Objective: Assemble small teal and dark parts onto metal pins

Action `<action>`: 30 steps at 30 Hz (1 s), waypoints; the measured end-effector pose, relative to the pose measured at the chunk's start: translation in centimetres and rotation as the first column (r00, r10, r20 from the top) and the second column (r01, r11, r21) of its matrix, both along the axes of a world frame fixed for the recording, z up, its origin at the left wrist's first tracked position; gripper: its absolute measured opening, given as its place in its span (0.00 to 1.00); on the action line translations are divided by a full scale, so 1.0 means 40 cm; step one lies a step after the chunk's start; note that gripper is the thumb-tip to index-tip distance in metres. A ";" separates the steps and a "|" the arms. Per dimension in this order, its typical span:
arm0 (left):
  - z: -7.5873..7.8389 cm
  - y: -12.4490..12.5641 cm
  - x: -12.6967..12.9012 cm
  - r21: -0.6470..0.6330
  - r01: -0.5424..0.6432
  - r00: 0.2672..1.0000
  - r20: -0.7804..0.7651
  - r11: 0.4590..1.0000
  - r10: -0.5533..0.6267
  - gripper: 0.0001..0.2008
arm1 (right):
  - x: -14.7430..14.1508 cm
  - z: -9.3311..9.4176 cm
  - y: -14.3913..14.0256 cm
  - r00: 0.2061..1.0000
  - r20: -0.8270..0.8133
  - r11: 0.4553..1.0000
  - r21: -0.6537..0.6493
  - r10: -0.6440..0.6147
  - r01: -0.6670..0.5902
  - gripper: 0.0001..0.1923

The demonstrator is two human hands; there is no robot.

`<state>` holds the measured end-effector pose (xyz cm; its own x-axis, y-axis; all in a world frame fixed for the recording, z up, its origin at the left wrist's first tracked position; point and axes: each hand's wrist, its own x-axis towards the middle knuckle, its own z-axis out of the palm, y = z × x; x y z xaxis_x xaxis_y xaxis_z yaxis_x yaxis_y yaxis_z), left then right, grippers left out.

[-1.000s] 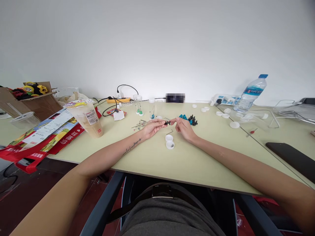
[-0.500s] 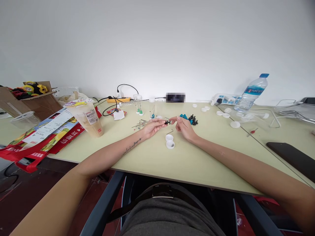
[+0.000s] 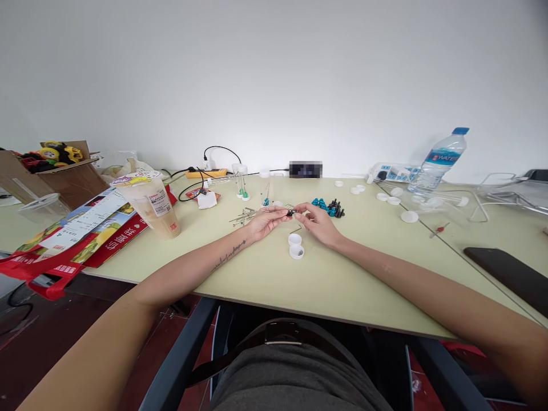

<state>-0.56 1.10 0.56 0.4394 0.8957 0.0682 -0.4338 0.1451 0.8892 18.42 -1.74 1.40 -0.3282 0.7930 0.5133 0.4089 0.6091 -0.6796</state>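
Left hand [image 3: 264, 220]: forearm lay on the table [image 3: 257, 274], palm turned inward, thumb and forefinger pinched on the small black part [image 3: 291, 213].
Small black part: held between both hands' fingertips, above the white caps [image 3: 295, 246].
Right hand [image 3: 317, 222]: wrist rested low, fingertips pressed together on the part's right end.
Black and blue pieces [image 3: 329, 208]: just beyond the right fingers.

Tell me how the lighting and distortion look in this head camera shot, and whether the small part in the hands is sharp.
Head view: soft, even light, faint shadows on the table; wide-angle stretch swells the forearms near the bottom corners; the water bottle leans; the small dark part between left hand and right hand is too tiny to resolve; a blurred patch sits by the wall.
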 end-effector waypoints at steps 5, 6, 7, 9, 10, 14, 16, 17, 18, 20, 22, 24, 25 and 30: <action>-0.002 0.001 0.000 0.026 0.030 1.000 -0.007 0.999 -0.030 0.07 | -0.003 -0.004 0.005 0.998 0.059 0.998 0.053 -0.022 0.019 0.15; -0.003 0.001 -0.001 0.030 0.034 0.999 -0.006 0.999 -0.034 0.08 | -0.003 -0.003 0.005 0.998 0.065 0.998 0.054 -0.023 0.020 0.15; -0.003 0.001 -0.001 0.032 0.037 0.999 -0.005 0.999 -0.036 0.08 | -0.003 -0.003 0.005 0.997 0.069 0.998 0.055 -0.024 0.021 0.15; -0.004 0.002 -0.001 0.038 0.042 0.999 -0.006 0.998 -0.041 0.08 | -0.004 0.000 0.003 0.997 0.074 0.998 0.057 -0.028 0.024 0.15; -0.005 0.002 -0.001 0.043 0.045 0.999 -0.008 0.998 -0.045 0.08 | -0.004 0.001 0.003 0.997 0.074 0.998 0.057 -0.031 0.026 0.15; -0.006 0.002 -0.001 0.058 0.051 0.998 -0.026 0.997 -0.050 0.08 | -0.002 0.003 0.000 0.998 0.068 1.000 -0.005 -0.006 0.007 0.17; -0.007 0.001 -0.001 0.068 0.058 0.997 -0.045 0.996 -0.055 0.09 | -0.001 0.002 0.000 0.997 0.076 0.997 -0.069 0.026 -0.021 0.21; -0.007 0.000 -0.001 0.074 0.063 0.997 -0.054 0.995 -0.059 0.09 | 0.000 0.002 0.001 0.995 0.085 0.995 -0.094 0.045 -0.037 0.23; -0.007 0.000 0.000 0.078 0.067 0.996 -0.060 0.995 -0.062 0.09 | 0.000 0.002 0.001 0.994 0.096 0.993 -0.106 0.060 -0.050 0.25; -0.007 -0.001 0.000 0.079 0.066 0.996 -0.061 0.995 -0.062 0.08 | 0.000 0.002 0.000 0.991 0.110 0.993 -0.098 0.073 -0.062 0.24; -0.006 -0.002 0.001 0.071 0.054 0.997 -0.052 0.996 -0.050 0.08 | -0.002 0.002 -0.002 0.993 0.098 0.996 -0.072 0.064 -0.058 0.20; -0.004 -0.003 0.001 0.060 0.039 0.999 -0.038 0.997 -0.037 0.07 | -0.004 0.004 -0.005 0.997 0.060 0.997 -0.051 0.055 -0.052 0.15; -0.002 -0.003 0.001 0.055 0.033 0.999 -0.031 0.998 -0.032 0.07 | -0.005 0.004 -0.006 0.998 0.039 0.998 -0.046 0.055 -0.053 0.15; -0.001 -0.004 0.002 0.057 0.047 0.999 -0.025 0.997 -0.046 0.08 | -0.004 0.006 -0.003 0.998 0.027 0.997 -0.056 0.061 -0.059 0.16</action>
<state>-0.49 0.92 0.50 0.4826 0.8691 0.1081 -0.4068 0.1131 0.9065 18.24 -1.88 1.62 -0.3902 0.7982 0.4590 0.3923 0.5951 -0.7014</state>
